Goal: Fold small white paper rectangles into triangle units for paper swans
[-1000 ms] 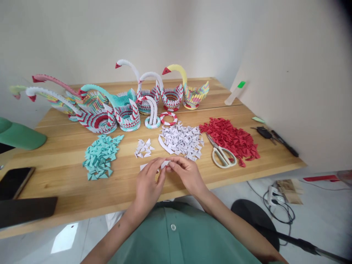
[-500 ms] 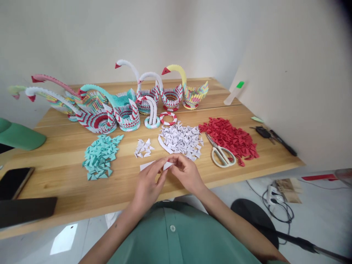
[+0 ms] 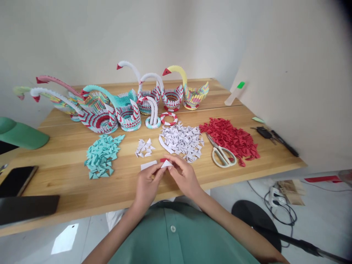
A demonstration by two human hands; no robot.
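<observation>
A small folded white paper triangle (image 3: pixel 167 164) is pinched between my two hands over the front of the table. My left hand (image 3: pixel 147 182) grips its left side, fingers closed. From the right, my right hand (image 3: pixel 184 176) holds the other corner, also closed. Just behind my left fingers lies a white paper strip (image 3: pixel 149 164), and a bit of red paper (image 3: pixel 164 160) shows behind the triangle. Beyond my hands sit a small group of white folded pieces (image 3: pixel 144 147) and a larger white pile (image 3: pixel 183 141).
Teal pieces (image 3: pixel 103 156) lie left, red pieces (image 3: pixel 231 137) right, with scissors (image 3: pixel 221 152) against them. Several paper swans (image 3: pixel 128 115) line the back beside a red-and-white ring (image 3: pixel 168 118). A phone (image 3: pixel 18 180) and green bottle (image 3: pixel 23 132) are far left; keys (image 3: pixel 264 132) far right.
The paper in my hands now shows as a flat triangle pointing up, and my fingers have shifted around it. The red paper behind it has come into view.
</observation>
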